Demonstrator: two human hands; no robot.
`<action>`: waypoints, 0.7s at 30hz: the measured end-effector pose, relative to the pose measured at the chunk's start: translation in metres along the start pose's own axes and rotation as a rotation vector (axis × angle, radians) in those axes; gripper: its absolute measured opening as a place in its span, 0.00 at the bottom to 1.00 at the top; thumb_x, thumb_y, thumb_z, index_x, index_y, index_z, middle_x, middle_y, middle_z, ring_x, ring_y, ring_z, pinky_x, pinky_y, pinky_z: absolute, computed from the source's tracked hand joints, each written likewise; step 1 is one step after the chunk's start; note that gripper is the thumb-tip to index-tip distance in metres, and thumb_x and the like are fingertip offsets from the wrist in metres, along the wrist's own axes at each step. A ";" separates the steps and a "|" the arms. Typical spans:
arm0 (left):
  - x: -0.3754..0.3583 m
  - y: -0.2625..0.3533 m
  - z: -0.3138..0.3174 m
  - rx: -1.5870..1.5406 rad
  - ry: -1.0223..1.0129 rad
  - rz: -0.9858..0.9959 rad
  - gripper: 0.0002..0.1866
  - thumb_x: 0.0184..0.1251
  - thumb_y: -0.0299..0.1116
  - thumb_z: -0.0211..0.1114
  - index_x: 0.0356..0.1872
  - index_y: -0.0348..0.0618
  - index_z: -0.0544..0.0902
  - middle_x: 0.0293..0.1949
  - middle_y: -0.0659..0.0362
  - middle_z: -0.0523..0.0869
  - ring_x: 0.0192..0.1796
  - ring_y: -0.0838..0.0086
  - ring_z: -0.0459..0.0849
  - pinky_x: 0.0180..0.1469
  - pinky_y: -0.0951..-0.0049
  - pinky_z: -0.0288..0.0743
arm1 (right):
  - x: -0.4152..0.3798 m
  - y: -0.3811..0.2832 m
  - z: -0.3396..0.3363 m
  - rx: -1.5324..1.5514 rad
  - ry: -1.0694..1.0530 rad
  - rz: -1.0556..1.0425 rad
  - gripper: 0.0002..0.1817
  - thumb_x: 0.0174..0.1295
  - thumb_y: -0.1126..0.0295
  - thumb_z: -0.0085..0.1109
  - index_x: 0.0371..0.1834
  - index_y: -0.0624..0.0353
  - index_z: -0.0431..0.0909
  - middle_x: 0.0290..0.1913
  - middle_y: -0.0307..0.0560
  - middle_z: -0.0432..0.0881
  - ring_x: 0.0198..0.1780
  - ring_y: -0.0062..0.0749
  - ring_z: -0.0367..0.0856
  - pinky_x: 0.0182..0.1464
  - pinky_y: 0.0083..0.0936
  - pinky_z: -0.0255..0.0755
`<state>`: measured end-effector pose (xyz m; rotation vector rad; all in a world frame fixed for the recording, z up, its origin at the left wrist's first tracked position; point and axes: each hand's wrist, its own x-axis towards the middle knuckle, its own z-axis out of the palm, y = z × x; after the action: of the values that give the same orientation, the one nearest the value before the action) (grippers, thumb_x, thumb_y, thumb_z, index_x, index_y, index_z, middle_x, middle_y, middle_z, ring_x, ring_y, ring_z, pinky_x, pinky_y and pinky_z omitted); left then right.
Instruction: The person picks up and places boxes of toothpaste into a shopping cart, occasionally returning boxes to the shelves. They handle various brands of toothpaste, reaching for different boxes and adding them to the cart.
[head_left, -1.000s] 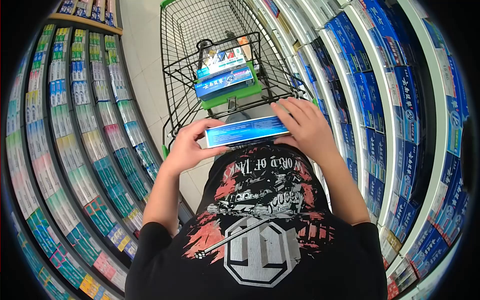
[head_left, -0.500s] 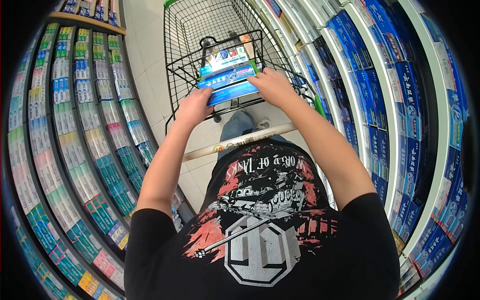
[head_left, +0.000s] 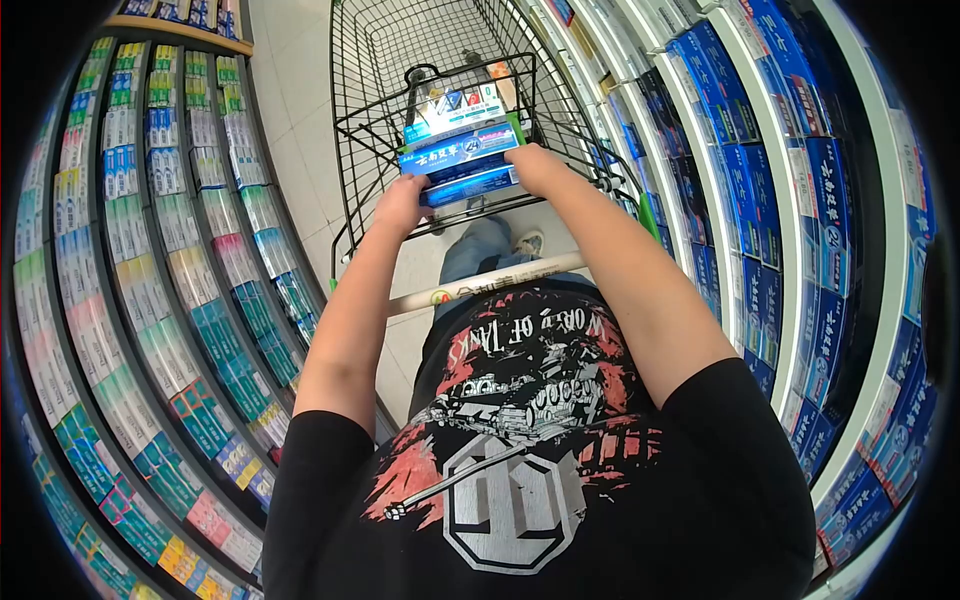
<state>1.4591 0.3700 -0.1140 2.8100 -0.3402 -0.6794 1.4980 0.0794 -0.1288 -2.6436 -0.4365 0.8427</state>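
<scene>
My left hand (head_left: 402, 203) is closed on the left end of a blue toothpaste box (head_left: 455, 150) with white lettering. The right end is gripped by my right hand (head_left: 540, 168), fingers curled at the edge. A second blue face (head_left: 470, 187) shows just below, between both hands. Behind the blue box stands a white carton (head_left: 455, 104) with blue and red pictures, in the upper basket of the black wire shopping cart (head_left: 345, 130). Parts of my fingers are hidden behind the boxes.
The cart's pale push handle (head_left: 500, 282) crosses in front of my waist. Shelves of toothbrush packs (head_left: 130, 260) line the left side. On the right, shelves hold blue toothpaste boxes (head_left: 745, 200). A shoe (head_left: 529, 243) and jeans show beneath the cart on the tiled floor.
The blue box and both hands have shifted slightly; its lettered face now shows more fully. The cart sits a little further right and my arms have swung slightly right.
</scene>
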 end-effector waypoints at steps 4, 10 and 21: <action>-0.008 -0.018 0.006 -0.236 0.087 0.005 0.24 0.59 0.41 0.82 0.52 0.41 0.87 0.50 0.47 0.91 0.56 0.52 0.89 0.57 0.55 0.83 | 0.000 0.010 0.007 0.087 0.045 0.030 0.14 0.66 0.77 0.58 0.54 0.58 0.85 0.56 0.62 0.87 0.59 0.56 0.87 0.61 0.47 0.82; 0.017 -0.067 0.047 -0.628 0.127 -0.572 0.34 0.78 0.59 0.61 0.56 0.31 0.85 0.44 0.46 0.92 0.45 0.59 0.90 0.54 0.61 0.81 | 0.005 0.015 -0.001 0.242 0.110 0.311 0.17 0.71 0.68 0.57 0.57 0.64 0.85 0.58 0.67 0.86 0.57 0.62 0.87 0.61 0.47 0.82; 0.043 -0.025 0.043 -0.827 0.094 -0.611 0.38 0.86 0.61 0.47 0.66 0.30 0.80 0.57 0.44 0.89 0.58 0.57 0.87 0.58 0.59 0.79 | 0.042 0.024 0.038 0.534 0.093 0.330 0.29 0.80 0.49 0.45 0.58 0.63 0.85 0.59 0.63 0.87 0.63 0.61 0.83 0.68 0.49 0.73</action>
<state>1.4802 0.3741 -0.1764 2.0908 0.6923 -0.5972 1.5123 0.0823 -0.1880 -2.2601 0.2324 0.7884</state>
